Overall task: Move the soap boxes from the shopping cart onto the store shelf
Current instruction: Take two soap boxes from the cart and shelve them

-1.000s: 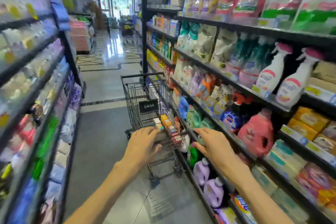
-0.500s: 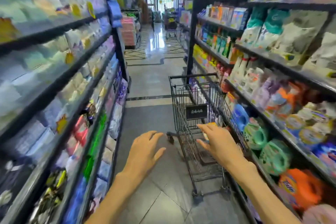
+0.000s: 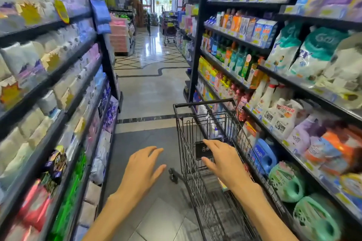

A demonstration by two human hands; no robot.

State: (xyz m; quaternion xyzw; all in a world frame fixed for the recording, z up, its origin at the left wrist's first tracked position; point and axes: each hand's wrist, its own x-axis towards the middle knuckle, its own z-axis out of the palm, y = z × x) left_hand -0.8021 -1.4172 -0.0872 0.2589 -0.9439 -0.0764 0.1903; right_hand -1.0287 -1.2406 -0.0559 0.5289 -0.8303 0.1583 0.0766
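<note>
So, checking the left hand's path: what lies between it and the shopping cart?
Head view: only bare grey floor between left hand and shopping cart.

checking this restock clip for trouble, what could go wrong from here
1. Neither the left hand nor the right hand grips the black wire shopping cart, so it could roll on the glossy floor.
2. The cart sits tight against the right-hand store shelf; reaching in could knock the green jugs.

**Cart beside the shelf**

A black wire shopping cart stands upright in the aisle, just beside the black store shelf on the right. Soap boxes cannot be made out inside its basket.
</note>
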